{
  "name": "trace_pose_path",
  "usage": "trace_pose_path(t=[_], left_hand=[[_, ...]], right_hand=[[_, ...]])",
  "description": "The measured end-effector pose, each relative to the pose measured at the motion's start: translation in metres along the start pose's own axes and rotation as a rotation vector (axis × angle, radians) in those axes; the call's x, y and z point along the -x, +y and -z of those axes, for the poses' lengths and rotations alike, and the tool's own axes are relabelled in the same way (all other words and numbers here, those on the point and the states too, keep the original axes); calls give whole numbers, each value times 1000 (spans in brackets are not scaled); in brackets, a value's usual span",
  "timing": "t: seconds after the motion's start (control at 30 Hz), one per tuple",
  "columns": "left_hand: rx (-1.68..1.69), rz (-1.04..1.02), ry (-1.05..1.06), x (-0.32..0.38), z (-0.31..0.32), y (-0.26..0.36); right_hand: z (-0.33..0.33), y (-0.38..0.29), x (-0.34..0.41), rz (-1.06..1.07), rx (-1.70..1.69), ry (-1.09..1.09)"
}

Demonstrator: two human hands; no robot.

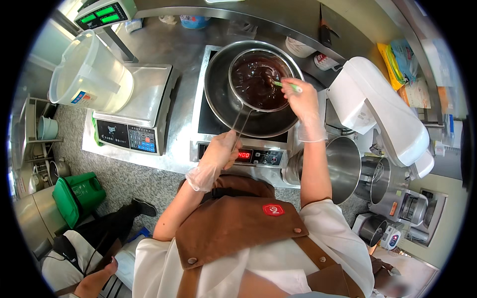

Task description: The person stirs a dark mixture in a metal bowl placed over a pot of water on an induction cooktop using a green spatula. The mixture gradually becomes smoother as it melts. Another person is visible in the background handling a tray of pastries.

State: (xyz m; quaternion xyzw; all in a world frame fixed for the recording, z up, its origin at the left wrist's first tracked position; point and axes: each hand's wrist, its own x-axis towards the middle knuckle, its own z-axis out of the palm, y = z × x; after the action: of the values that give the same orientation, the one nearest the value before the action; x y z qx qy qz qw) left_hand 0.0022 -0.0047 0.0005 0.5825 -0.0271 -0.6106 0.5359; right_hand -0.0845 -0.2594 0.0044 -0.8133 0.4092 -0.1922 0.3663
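My gloved left hand [220, 151] grips the long metal handle [243, 118] of a small steel saucepan. The saucepan [231, 83] sits inside a wide steel bowl [217, 111], towards its right side. Glossy dark brown mixture, like melted chocolate [249, 80], fills part of the pan. In my gloved right hand [303, 97] is a utensil with a pale green handle [296, 88]; its lower end is sunk in the brown mixture, so its head is hidden. Beneath the bowl is an induction cooker [207, 128] with a lit red display.
Left of the cooker, a digital scale [149, 97] bears a clear plastic jug [80, 70]. On the right stand a white stand mixer [387, 108] and steel mixing bowls [343, 169]. A green bin [78, 197] is on the floor at left, near another person's leg [111, 227].
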Motion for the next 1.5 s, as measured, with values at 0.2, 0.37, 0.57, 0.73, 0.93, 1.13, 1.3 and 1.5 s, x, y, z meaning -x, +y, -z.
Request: trace_pose_path(t=[0.2,0.37,0.57,0.73,0.93,1.13,1.3,1.5], left_hand=[[0,5,2,-2,2,-1],[-28,8,-3,1,0,3],[-10,14,-3,1,0,3],[13,2,-16,-1,2,-2],[10,10,-11,-2,2,-1],[16,21,-3,-1,1,1],[21,-1,-8,-2,2,-2],[-10,8,-12,-1,2,2]], right_hand=[[17,-21,12,117,198,112],[-13,-22,-2,145,166,14],[-20,-24,-3,132,-118,-377],[42,-29,-9,34,-91,-691],[62,-55,-34,208,146,-527],[38,-22,-57,439,436,-319],[41,-34,-30,-47,103,-526],[0,-30,-13,-73,-303,-614]])
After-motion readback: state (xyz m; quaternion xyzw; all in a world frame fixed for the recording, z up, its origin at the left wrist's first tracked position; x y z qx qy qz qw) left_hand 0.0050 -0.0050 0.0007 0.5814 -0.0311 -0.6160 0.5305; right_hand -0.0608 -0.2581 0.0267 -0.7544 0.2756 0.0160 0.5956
